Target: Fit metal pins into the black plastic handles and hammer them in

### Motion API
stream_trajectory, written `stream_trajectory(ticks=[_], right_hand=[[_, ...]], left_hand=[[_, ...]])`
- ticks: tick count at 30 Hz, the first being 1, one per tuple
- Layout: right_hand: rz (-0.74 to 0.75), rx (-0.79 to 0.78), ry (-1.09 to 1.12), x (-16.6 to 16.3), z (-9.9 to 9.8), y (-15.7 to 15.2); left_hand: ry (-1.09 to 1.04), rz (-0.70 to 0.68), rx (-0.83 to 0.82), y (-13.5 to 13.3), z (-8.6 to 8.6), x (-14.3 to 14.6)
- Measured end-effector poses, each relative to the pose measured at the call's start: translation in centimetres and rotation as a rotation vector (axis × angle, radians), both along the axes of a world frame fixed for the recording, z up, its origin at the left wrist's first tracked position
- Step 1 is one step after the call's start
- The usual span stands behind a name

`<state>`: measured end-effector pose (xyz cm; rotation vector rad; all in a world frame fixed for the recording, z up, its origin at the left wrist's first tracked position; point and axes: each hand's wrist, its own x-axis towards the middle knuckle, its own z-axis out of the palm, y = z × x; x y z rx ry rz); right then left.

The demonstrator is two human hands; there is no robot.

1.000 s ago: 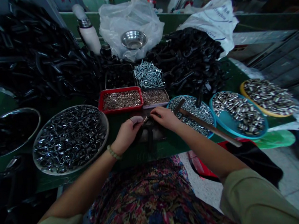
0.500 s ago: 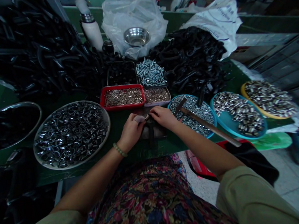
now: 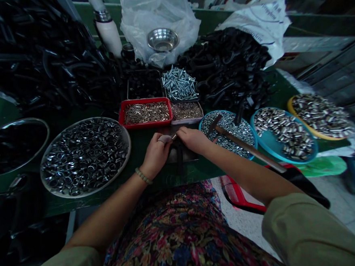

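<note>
Pinched between my two hands is a small shiny metal cylinder (image 3: 174, 137). My left hand (image 3: 155, 155), with a pale cover on one finger, is closed on its left end. The fingertips of my right hand (image 3: 191, 139) are closed at its right end; whatever else they hold is hidden. Just beneath the fingers is a black curved part (image 3: 179, 152), partly covered by my left hand, over a flat dark metal plate (image 3: 193, 156). To the right, a hammer (image 3: 242, 142) lies across the blue tray (image 3: 254, 132) of small metal pieces.
A round tray (image 3: 128, 152) of black rings stands left. A red tray (image 3: 120, 122) of pins and a box of screws (image 3: 179, 84) are ahead. On the right are a blue tray (image 3: 265, 147) and yellow tray (image 3: 293, 110) of metal cylinders. Black parts (image 3: 233, 64) are heaped behind.
The whole view has shifted slightly. Both hands stay together over the plate, and the metal cylinder between the fingers has barely moved.
</note>
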<state>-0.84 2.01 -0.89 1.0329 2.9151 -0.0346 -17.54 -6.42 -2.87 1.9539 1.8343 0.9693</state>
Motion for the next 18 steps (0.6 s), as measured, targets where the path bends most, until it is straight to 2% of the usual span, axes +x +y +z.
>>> stream_trajectory(ticks=[3, 6, 10, 12, 14, 18], right_hand=[[-0.017, -0.098, 0.103, 0.2, 0.2, 0.1], [-0.051, -0.197, 0.301, 1.4, 0.6, 0.2], [-0.134, -0.078, 0.507, 5.9, 1.5, -0.6], [-0.154, -0.002, 0.472, 8.9, 1.7, -1.2], [-0.157, 0.040, 0.348, 11.4, 1.5, -1.7], [-0.097, 0.062, 0.075, 13.4, 0.8, -2.1]], left_hand=[[0.112, 0.000, -0.022, -0.1, 0.3, 0.2], [0.260, -0.009, -0.063, -0.2, 0.8, 0.4], [0.432, -0.071, -0.078, -0.4, 1.1, 0.4], [0.471, -0.107, -0.060, -0.4, 1.1, 0.4], [0.461, -0.115, -0.056, -0.5, 1.1, 0.4], [0.397, -0.056, -0.080, -0.6, 1.0, 0.5]])
